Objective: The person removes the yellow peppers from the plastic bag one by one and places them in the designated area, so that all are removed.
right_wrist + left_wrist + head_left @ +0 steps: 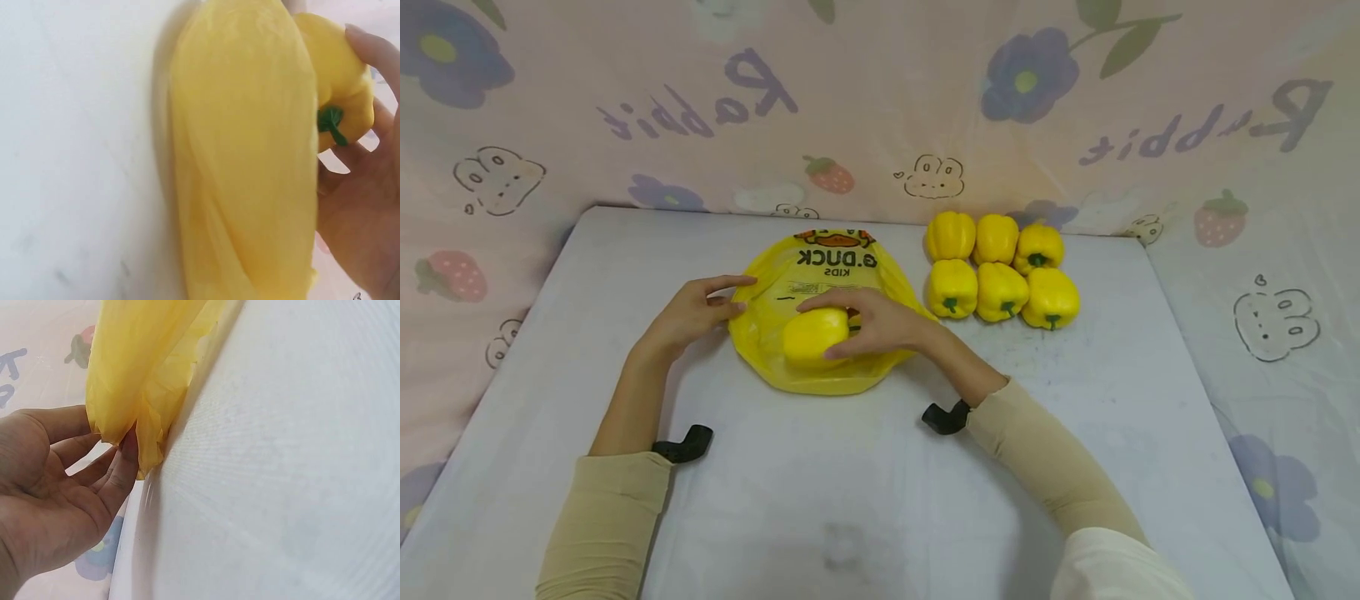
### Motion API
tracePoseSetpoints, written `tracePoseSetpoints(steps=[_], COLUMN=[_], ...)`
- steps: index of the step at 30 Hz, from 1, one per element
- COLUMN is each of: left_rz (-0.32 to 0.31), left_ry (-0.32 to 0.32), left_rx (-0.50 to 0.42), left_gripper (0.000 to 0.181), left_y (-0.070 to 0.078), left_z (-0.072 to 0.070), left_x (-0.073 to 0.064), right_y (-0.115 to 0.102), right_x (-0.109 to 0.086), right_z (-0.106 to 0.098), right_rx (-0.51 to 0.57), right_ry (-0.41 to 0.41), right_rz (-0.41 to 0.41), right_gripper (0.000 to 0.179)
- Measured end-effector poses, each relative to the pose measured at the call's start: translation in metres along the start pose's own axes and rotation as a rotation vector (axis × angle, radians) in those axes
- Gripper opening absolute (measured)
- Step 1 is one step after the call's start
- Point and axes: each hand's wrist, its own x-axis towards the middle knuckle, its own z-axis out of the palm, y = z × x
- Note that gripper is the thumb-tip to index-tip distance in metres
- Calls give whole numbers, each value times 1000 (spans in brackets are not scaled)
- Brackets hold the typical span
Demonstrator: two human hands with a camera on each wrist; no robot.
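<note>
A yellow plastic bag [816, 385] with dark duck print lies on the table, its mouth spread wide and facing up. At its left rim my left hand [688, 315] pinches the plastic; in the left wrist view the bag [134, 362] bunches between thumb and fingers. My right hand [887, 323] holds a yellow bell pepper [811, 337] over the bag's mouth, thumb on the near side and fingers on the far side. The right wrist view shows this pepper's green stem [333, 122], with part of the pepper hidden behind the bag's wall [244, 137].
Two rows of yellow bell peppers [1000, 287] stand close together at the back right of the white table [820, 483]. Behind the table hangs a patterned cloth [880, 108]. Black wrist-worn pieces [688, 444] stick out from both forearms.
</note>
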Motion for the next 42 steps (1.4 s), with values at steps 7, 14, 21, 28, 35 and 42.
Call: tracePoseSetpoints(steps=[7,14,21,28,35,42], left_rz=[-7,8,23,9,5,12], left_ry=[5,0,0,-9,10,3], left_rx=[-1,-4,10,4,14,33], left_gripper=[47,47,47,49,47,48], left_y=[1,0,0,-1,-2,-1], left_z=[1,0,1,0,-1,0], left_x=[-1,-2,1,1,2,2], right_y=[-2,0,-19,-33,-5,0], right_x=[-13,-31,-50,-67,-85,-107], right_z=[-5,-7,-9,-13,-14,-15], right_rx=[46,14,71,23,49,16], right_ry=[84,218,277,402,503,539], right_rz=[7,9,77,161,203,252], right_gripper=[65,66,65,62,64,64])
